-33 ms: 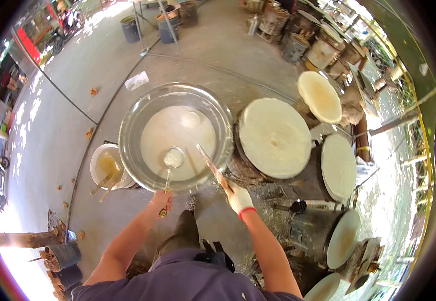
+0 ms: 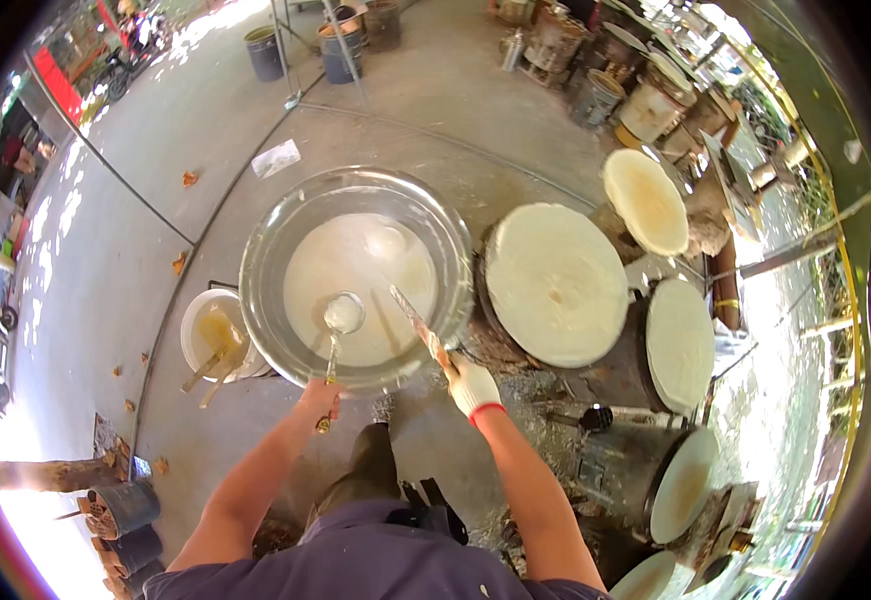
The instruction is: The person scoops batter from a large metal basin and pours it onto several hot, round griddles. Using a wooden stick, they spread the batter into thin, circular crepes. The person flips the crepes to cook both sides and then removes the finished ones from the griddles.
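A wide metal basin (image 2: 258,250) with white liquid batter (image 2: 323,255) stands in front of me. My bare left hand (image 2: 320,398) is closed on the handle of a ladle (image 2: 344,313), whose round bowl is over the batter and holds some of it. In a white glove with a red cuff, my right hand (image 2: 474,389) grips a long, flat stick-like spatula (image 2: 417,322) by its near end. Its far tip points up and left over the basin. To the right, a round drum top (image 2: 555,285) bears a smooth, pale layer.
More pale round tops (image 2: 680,345) stand farther right, one (image 2: 683,485) nearer me. A pale oval disc (image 2: 645,202) is behind them. Left of the basin, a white bucket (image 2: 188,338) holds yellowish liquid and two wooden handles. Drums (image 2: 652,108) and buckets (image 2: 340,55) stand at the back.
The view has shifted slightly, so the round tops at right appear a little lower and farther right. Both hands keep their grips on the ladle and the spatula.
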{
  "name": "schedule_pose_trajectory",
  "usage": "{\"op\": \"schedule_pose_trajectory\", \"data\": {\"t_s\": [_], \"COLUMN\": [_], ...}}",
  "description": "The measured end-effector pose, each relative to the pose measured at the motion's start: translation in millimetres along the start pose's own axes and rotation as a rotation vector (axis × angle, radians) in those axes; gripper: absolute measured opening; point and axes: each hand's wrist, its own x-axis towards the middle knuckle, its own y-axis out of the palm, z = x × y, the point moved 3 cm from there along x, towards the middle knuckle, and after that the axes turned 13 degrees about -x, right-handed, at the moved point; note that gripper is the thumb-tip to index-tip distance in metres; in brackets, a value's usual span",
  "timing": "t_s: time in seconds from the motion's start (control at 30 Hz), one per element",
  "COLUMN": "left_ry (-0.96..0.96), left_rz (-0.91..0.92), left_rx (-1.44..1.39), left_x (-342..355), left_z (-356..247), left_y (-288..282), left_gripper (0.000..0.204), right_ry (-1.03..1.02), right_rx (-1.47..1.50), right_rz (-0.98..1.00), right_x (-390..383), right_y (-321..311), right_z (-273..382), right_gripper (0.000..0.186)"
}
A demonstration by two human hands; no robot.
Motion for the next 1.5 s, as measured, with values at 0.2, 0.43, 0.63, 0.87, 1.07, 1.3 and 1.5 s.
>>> {"op": "schedule_pose_trajectory", "data": {"t_s": [0.2,0.43,0.63,0.87,1.07,1.3,1.5], "left_ry": [0.313,-0.194,0.124,0.783,0.807,0.206,-0.294], "left_rz": [-0.379,0.285,0.424,0.592,0.255,0.432,0.902], "left_rx": [0.668,-0.286,-0.6,-0.368,-0.074,0.12,0.192], "left_x": [92.2,146.7,-2.8,-182.1,-207.4,-149.8,-224.8], "left_z": [-48.1,4.3,-196.0,-374.2,-343.4,-178.7,-24.9], "left_y": [-35.5,-6.7,17.9,46.1,58.6,113.7,289.3], "left_gripper": [0.017,0.011,0.006,0.012,0.015,0.018,0.019], "right_ry": [0.201,0.568,0.426,-0.292,-0.283,0.144,0.231], "right_rx": [-0.284,0.614,0.915,1.256,1.143,1.182,0.538], "right_rz": [0.622,0.645,0.413,0.132,-0.008,-0.146,-0.692], "right_x": [150.9,95.6,101.6,43.9,-0.9,-69.4,-234.6], "right_y": [-7.5,50.5,-70.3,-264.9,-264.1,-171.2,-98.4], "right_z": [79.5,83.8,198.8,287.0,231.3,81.4,-136.4], "right_gripper": [0.053,0.054,0.03,0.033,0.03,0.031,0.042]}}
